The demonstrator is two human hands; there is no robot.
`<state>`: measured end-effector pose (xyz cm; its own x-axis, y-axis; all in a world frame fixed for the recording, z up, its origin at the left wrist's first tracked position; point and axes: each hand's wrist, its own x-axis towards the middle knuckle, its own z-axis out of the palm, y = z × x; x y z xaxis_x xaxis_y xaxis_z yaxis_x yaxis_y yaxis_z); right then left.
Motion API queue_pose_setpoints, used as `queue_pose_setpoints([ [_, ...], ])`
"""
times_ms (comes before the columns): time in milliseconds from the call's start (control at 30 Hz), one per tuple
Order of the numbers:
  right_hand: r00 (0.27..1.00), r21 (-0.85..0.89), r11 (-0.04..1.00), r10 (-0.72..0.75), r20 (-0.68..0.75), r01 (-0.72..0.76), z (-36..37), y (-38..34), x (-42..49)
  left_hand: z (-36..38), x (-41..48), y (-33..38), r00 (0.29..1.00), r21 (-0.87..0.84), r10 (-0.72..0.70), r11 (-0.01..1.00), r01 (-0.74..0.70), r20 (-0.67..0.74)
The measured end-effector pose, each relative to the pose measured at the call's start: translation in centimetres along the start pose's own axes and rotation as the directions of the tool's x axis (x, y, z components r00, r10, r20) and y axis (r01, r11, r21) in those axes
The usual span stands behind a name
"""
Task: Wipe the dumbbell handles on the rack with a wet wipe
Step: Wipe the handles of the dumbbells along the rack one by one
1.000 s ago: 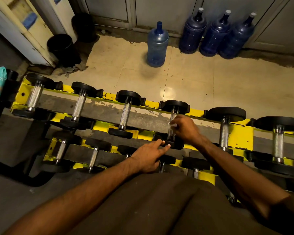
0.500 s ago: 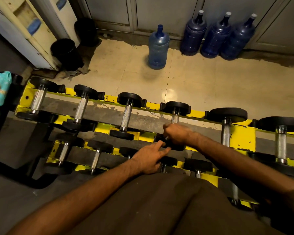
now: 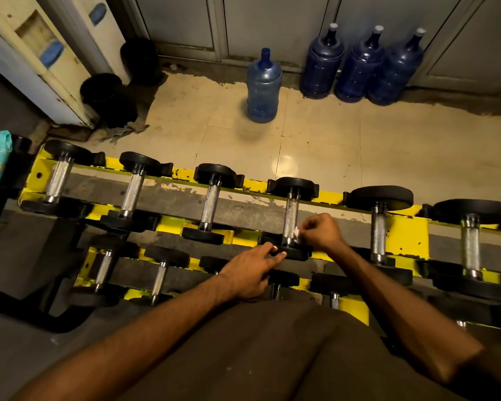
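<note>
Head view: right hand (image 3: pixel 321 231) pinches wet wipe (image 3: pixel 297 232) beside dumbbell handle (image 3: pixel 290 217); left hand (image 3: pixel 249 273) rests straight-fingered on its plate (image 3: pixel 297 253).

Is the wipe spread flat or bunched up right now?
Bunched: only a small white wad of the wipe shows, pinched by the right hand beside the fourth top-row handle.
</note>
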<state>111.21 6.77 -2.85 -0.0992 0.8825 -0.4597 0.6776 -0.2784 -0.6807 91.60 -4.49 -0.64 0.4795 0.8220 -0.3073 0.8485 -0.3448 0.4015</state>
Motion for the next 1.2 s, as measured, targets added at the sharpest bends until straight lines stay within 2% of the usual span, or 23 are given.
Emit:
queue_pose_setpoints([
  [67,0.990,0.272,0.958,0.116,-0.082,-0.090,0.3,0.3,0.7,0.1,0.0,0.2,1.000,0.002,0.000,1.000,0.000,0.007],
  [133,0.975,0.418,0.888,0.222,-0.027,-0.191,0.4,0.8,1.3,0.0,0.1,0.3,1.000,0.010,0.001,1.000,-0.001,0.014],
  [233,0.947,0.328,0.890,0.277,0.163,-0.317,0.1,1.7,1.4,-0.3,0.2,0.2,1.000,0.017,0.004,1.000,-0.005,0.022],
  [267,0.941,0.327,0.886,0.284,0.183,-0.330,-0.1,1.9,1.5,-0.3,0.1,0.2,1.000,0.019,0.007,1.000,-0.008,0.024],
  [400,0.953,0.603,0.753,0.301,0.043,-0.265,0.3,1.0,2.4,-0.2,0.1,0.2,1.000,0.016,0.010,1.000,-0.011,0.020],
  [467,0.945,0.554,0.779,0.322,0.051,-0.295,0.7,0.7,2.6,-0.2,0.2,0.2,1.000,0.010,0.014,1.000,-0.014,0.016],
  [567,0.924,0.358,0.853,0.332,0.191,-0.380,0.0,0.7,2.1,-0.2,0.3,0.1,1.000,0.003,0.017,1.000,-0.017,0.021],
  [633,0.929,0.426,0.826,0.317,0.192,-0.370,-0.6,0.4,2.0,-0.1,0.2,0.0,1.000,0.004,0.014,1.000,-0.015,0.021],
  [733,0.938,0.654,0.689,0.334,0.098,-0.313,-0.6,-0.5,1.7,0.2,0.2,-0.1,1.000,0.001,0.009,1.000,-0.009,0.015],
  [767,0.942,0.656,0.693,0.325,0.086,-0.299,-0.6,-0.4,1.5,0.2,0.2,-0.2,1.000,0.000,0.009,1.000,-0.009,0.015],
  [867,0.982,0.432,0.883,0.162,0.093,-0.187,-0.8,0.3,0.1,0.3,0.6,-0.2,1.000,0.002,0.020,1.000,-0.020,0.011],
  [933,0.996,0.222,0.975,-0.022,0.086,0.002,-0.4,0.4,-0.5,0.3,0.6,-0.2,1.000,0.005,0.018,1.000,-0.018,0.005],
  [1000,0.984,0.112,0.977,-0.178,-0.027,0.180,0.7,0.0,-0.6,0.4,0.4,-0.1,1.000,0.009,0.013,1.000,-0.013,0.002],
  [1100,0.930,0.001,0.957,-0.282,-0.237,0.290,1.2,-0.5,0.4,0.4,0.2,-0.2,1.000,0.011,0.010,1.000,-0.010,-0.003],
  [1133,0.913,-0.079,0.937,-0.349,-0.210,0.339,0.9,-0.5,0.8,0.4,0.3,-0.2,1.000,0.011,0.011,1.000,-0.011,-0.009],
  [1167,0.894,-0.186,0.891,-0.436,-0.102,0.413,0.6,-0.5,1.1,0.4,0.4,-0.1,1.000,0.008,0.012,1.000,-0.012,-0.014],
  [1200,0.864,-0.304,0.814,-0.499,0.068,0.495,0.2,-0.6,1.3,0.4,0.5,-0.1,1.000,0.005,0.013,1.000,-0.013,-0.017],
])
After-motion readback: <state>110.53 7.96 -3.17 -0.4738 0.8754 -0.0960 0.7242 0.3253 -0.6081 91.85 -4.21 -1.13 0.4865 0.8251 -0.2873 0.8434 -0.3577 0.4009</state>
